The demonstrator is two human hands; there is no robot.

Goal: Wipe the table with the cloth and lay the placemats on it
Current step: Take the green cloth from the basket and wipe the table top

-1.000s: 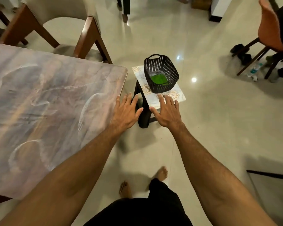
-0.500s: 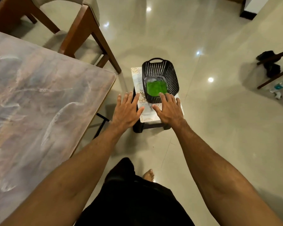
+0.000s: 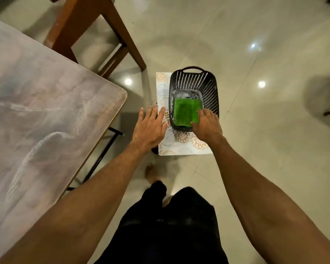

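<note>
Our right hand (image 3: 207,126) meets the cloth (image 3: 185,113) inside the basket (image 3: 193,80), whether gripping we cannot tell; left hand (image 3: 151,128) hovers flat beside the basket; we should pinch all folds together.

This looks like the dining area of a home. A large table (image 3: 46,111) with a marbled top stands beside a wooden chair (image 3: 95,21) on a glossy tiled floor (image 3: 255,140) that mirrors ceiling lights. A bare foot (image 3: 151,173) shows, and a plastic basket (image 3: 208,82) sits on patterned placemats (image 3: 181,147).
</note>
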